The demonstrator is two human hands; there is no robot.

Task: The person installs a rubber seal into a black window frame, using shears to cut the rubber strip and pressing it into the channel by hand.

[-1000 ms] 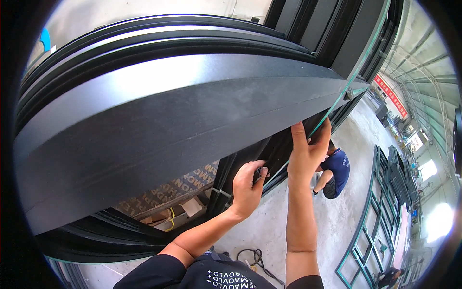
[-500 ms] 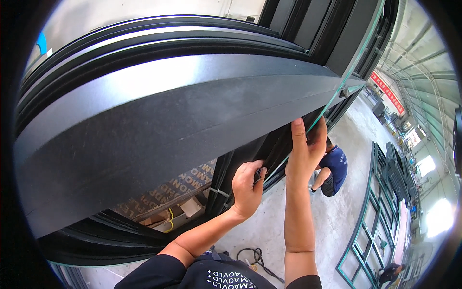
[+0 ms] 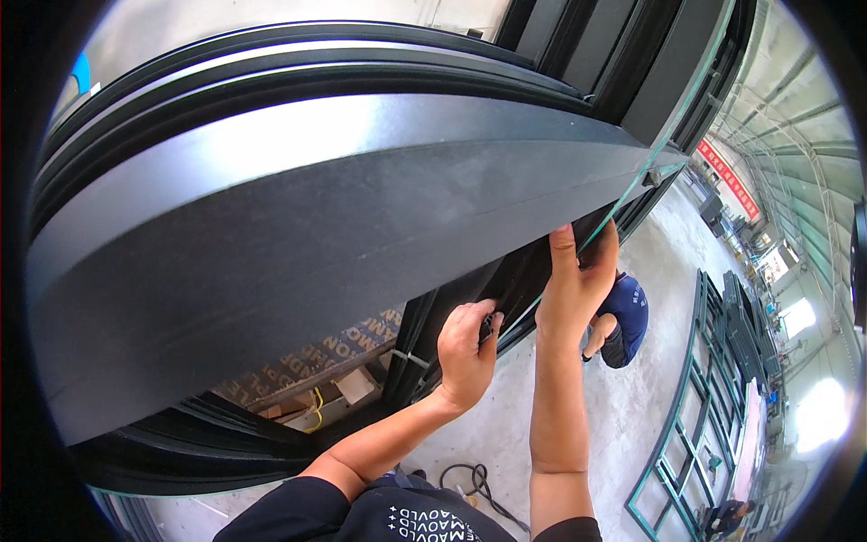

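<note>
A large dark metal frame [image 3: 316, 217] stretches across the view, its broad face bending toward the left. My right hand [image 3: 576, 289] grips the upright at the frame's right end, thumb against the dark surface and fingers round the far side. A thin green edge strip [image 3: 637, 185] passes by its fingers. Lower and to the left, my left hand [image 3: 465, 354] is closed beside the same upright. Between its thumb and curled fingers shows a small dark piece [image 3: 489, 326], mostly hidden, whose kind I cannot make out.
Behind my right forearm a person in a dark blue shirt [image 3: 623, 312] crouches on the floor. Green-edged frames [image 3: 691, 425] lie at the right. A black cable [image 3: 483, 483] curls on the floor near me. Through the frame's opening, cardboard boxes [image 3: 355, 386] are visible.
The view has shifted slightly, so the frame sits a little differently in it. Both hands keep practically the same hold and place on the upright.
</note>
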